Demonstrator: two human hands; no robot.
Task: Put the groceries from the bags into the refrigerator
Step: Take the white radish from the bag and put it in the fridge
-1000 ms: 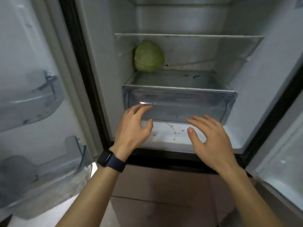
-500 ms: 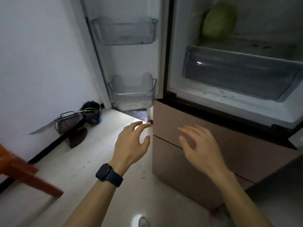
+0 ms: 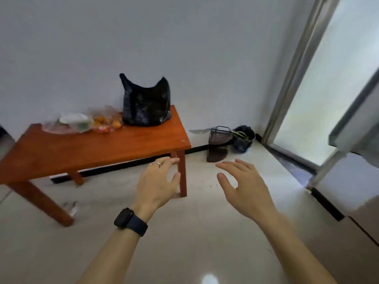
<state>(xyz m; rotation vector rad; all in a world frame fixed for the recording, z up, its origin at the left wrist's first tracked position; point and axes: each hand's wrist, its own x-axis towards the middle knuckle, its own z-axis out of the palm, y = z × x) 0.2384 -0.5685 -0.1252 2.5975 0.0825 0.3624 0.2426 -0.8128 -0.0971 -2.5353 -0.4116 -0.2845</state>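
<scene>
Item: fetching step, both hands empty. Left hand (image 3: 158, 181), with a dark watch (image 3: 131, 221) on the wrist, has its fingers spread and loosely bent and holds nothing. Right hand (image 3: 244, 187) is the same, spread and empty; both hang over the floor in front of the bench (image 3: 102, 146). Groceries are all on the bench's far edge by the wall: a black bag (image 3: 146, 103) standing upright with its mouth open, and just beside it clear bags (image 3: 106, 121) showing orange fruit and pale, blurred packets. The refrigerator door (image 3: 320, 89) stands open at the right edge. Judgement: the next item is yet to be picked. The next move calls for a reach across the bench to a bag, then a carry back to the right.
</scene>
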